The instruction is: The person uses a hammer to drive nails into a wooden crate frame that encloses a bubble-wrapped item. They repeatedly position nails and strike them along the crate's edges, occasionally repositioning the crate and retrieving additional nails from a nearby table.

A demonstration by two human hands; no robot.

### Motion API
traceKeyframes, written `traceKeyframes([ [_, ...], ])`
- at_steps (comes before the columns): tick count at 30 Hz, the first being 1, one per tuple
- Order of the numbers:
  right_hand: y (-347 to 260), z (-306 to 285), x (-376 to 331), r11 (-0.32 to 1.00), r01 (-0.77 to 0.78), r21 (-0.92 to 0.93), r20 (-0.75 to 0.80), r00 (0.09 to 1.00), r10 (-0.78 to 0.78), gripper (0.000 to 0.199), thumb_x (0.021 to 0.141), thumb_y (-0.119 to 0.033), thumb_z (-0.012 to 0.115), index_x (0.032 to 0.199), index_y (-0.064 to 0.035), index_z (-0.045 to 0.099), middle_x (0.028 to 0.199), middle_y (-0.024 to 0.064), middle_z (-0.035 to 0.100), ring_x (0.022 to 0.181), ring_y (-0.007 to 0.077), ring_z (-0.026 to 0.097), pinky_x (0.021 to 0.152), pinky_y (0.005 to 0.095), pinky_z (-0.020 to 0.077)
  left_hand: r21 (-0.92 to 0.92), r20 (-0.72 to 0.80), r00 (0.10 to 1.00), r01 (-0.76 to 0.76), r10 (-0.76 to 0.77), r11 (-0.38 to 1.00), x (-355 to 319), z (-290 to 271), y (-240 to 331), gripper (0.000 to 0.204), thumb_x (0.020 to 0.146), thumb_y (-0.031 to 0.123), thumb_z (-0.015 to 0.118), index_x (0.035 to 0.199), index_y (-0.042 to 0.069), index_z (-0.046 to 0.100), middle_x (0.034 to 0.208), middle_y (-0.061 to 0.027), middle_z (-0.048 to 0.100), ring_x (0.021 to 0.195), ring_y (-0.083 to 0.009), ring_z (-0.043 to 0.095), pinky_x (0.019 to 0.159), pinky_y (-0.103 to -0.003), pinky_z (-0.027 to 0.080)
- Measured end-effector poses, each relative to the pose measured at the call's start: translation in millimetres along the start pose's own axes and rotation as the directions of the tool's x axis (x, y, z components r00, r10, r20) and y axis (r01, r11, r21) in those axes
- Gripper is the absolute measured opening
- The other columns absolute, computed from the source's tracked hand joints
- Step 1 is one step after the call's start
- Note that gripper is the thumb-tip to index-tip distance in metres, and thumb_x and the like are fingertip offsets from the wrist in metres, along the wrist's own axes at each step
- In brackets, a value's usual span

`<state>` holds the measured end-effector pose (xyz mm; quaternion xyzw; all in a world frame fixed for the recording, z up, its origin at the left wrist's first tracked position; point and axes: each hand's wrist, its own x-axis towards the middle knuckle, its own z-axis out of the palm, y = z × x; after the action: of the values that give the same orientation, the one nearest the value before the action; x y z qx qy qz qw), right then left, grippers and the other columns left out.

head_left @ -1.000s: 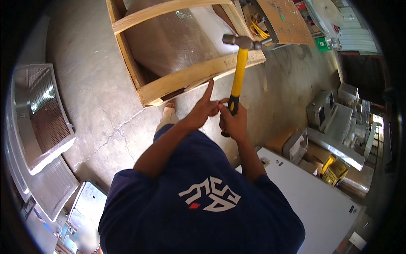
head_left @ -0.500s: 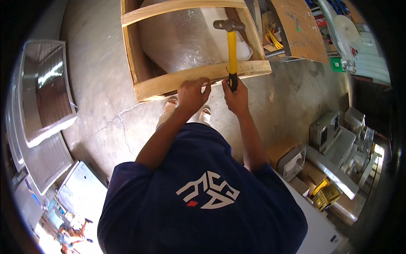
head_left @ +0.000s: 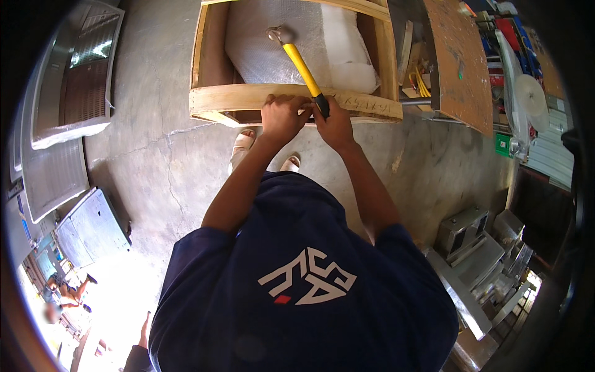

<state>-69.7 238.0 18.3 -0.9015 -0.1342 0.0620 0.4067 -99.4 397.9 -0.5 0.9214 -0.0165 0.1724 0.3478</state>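
A claw hammer with a yellow and black handle [head_left: 301,67] is gripped low on its black end by my right hand [head_left: 335,127]. Its metal head points away over the open wooden crate [head_left: 232,98]. Right beside it, my left hand [head_left: 283,120] is closed at the crate's near plank, fingertips pinched together; whatever they hold is too small or hidden. The fingers of both hands almost meet at the plank's front edge. Inside the crate lies a large item wrapped in bubble wrap [head_left: 273,59], with white foam [head_left: 347,46] along its right side.
A brown board [head_left: 455,68] stands right of the crate, near a yellow cable [head_left: 421,87]. Wrapped metal panels [head_left: 71,80] line the left. Metal boxes [head_left: 462,232] are stacked at lower right. Another person's dark sleeve [head_left: 137,358] shows at lower left; someone else is farther off.
The hammer has tilted left, its head swinging over the wrapped item. My right hand has come closer to my left. The view has shifted, so the crate sits higher and farther right.
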Motion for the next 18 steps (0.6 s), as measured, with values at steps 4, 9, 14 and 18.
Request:
traceKeyframes([
  [4,-1,2,0,0.999,0.054,0.001,0.009,0.999,-0.054,0.024,0.093,-0.022,0.069,0.105,-0.0025,0.061,0.073,0.0191,0.066,0.071,0.0402,0.068,0.063,0.0466,0.051,-0.013,-0.016,1.0,0.027,-0.027,1.0,-1,2,1,0.013,0.079,0.026,0.077,0.086,0.014,0.076,0.077,-0.0017,0.073,0.071,-0.0225,0.069,0.078,-0.04,0.05],
  [9,0,-1,4,1.0,0.028,-0.004,0.058,0.998,-0.027,0.026,0.095,-0.024,0.068,0.107,-0.0032,0.062,0.076,0.02,0.066,0.071,0.0405,0.068,0.062,0.0458,0.051,-0.003,-0.019,0.998,0.067,-0.067,0.998,-2,6,3,0.01,0.08,0.025,0.075,0.083,0.015,0.077,0.077,-0.0032,0.073,0.074,-0.0234,0.069,0.082,-0.041,0.049],
  [14,-15,-33,-25,0.997,0.05,0.064,0.05,0.997,-0.053,0.032,0.098,-0.027,0.066,0.117,-0.0016,0.058,0.075,0.0138,0.064,0.064,0.0247,0.064,0.061,0.0361,0.0486,0.025,0.062,0.983,0.169,-0.17,0.985,-1,4,9,0.011,0.081,0.029,0.076,0.081,0.018,0.078,0.078,-0.0038,0.073,0.078,-0.0236,0.07,0.085,-0.041,0.049],
  [18,-13,-67,-77,0.99,-0.138,0.042,0.135,0.982,0.131,0.043,0.1,-0.036,0.063,0.126,-0.003,0.053,0.078,0.0167,0.067,0.07,0.0316,0.069,0.063,0.0399,0.051,0.029,0.049,0.973,0.224,-0.225,0.974,-2,6,10,0.014,0.081,0.032,0.077,0.08,0.018,0.078,0.077,-0.0046,0.072,0.079,-0.024,0.069,0.09,-0.04,0.048],
])
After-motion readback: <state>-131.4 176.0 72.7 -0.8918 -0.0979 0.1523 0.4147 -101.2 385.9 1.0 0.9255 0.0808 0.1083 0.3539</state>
